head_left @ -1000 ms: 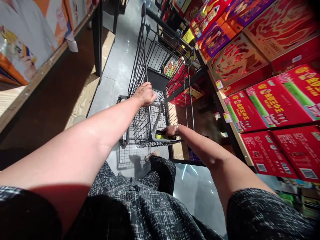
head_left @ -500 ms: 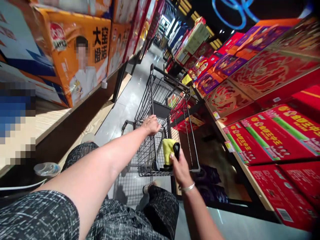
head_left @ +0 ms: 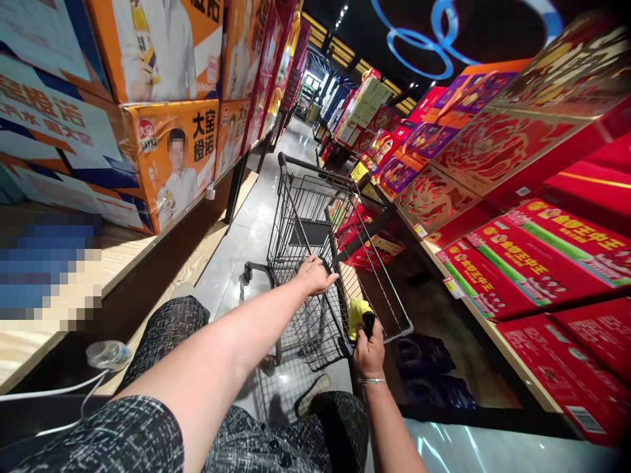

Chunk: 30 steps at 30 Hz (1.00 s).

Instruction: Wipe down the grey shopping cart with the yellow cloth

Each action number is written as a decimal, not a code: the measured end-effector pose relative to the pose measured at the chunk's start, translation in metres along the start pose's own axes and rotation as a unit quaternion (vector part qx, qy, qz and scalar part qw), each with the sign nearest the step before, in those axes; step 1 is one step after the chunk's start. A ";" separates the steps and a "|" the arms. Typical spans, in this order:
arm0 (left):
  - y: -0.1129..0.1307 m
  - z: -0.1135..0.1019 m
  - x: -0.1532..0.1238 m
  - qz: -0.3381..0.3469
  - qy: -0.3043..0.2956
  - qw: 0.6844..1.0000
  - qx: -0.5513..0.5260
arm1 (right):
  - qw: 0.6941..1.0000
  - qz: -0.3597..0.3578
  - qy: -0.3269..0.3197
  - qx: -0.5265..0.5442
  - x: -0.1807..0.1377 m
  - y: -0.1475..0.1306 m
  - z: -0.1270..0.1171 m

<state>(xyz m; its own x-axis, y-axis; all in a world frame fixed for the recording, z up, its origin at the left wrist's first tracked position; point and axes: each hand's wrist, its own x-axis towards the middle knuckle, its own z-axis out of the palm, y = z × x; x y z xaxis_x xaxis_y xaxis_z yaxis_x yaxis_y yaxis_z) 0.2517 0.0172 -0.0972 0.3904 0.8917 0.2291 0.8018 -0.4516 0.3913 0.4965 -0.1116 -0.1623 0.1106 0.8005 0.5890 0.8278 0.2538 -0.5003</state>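
A grey wire shopping cart (head_left: 311, 233) stands ahead of me at a slant in the aisle. My left hand (head_left: 317, 274) is wrapped round the top rail of its near side, fingers closed. Lower and to the right, my right hand (head_left: 369, 351) is closed on a yellow cloth-like thing (head_left: 358, 316) with a black, rounded part by the thumb. This is close to the cart's near right corner; whether the hand also touches the rail I cannot tell. The visible part of the wire basket shows bare mesh.
Orange drink cartons (head_left: 185, 161) are stacked on a wooden shelf (head_left: 123, 263) at left. Red gift boxes (head_left: 522, 263) fill the right-hand shelf. A clear plastic container (head_left: 108, 355) and a white cable (head_left: 54, 394) lie low on the left. Grey tiled floor (head_left: 236, 243) runs between.
The cart has turned, its near end swinging right towards the right-hand shelf. Both hands have shifted right and down in view, keeping their holds.
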 end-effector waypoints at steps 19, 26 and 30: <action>0.025 -0.028 0.067 0.069 -0.116 0.990 0.050 | 0.977 0.041 -0.177 -0.112 0.067 0.109 -0.061; -0.079 -0.078 0.099 -0.069 -0.063 0.990 0.101 | 0.960 0.147 -0.050 -0.234 0.053 0.032 -0.023; -0.075 -0.068 0.080 -0.058 -0.021 0.991 0.115 | 0.956 0.099 -0.043 -0.272 0.058 0.031 -0.027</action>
<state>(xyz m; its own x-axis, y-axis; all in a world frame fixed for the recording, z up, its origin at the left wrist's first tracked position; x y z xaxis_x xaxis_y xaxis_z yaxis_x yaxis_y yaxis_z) 0.1924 0.1204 -0.0480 0.3043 0.9399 0.1549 0.9227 -0.3312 0.1971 0.5434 -0.0723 -0.1264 0.2675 0.8515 0.4510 0.9618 -0.2076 -0.1786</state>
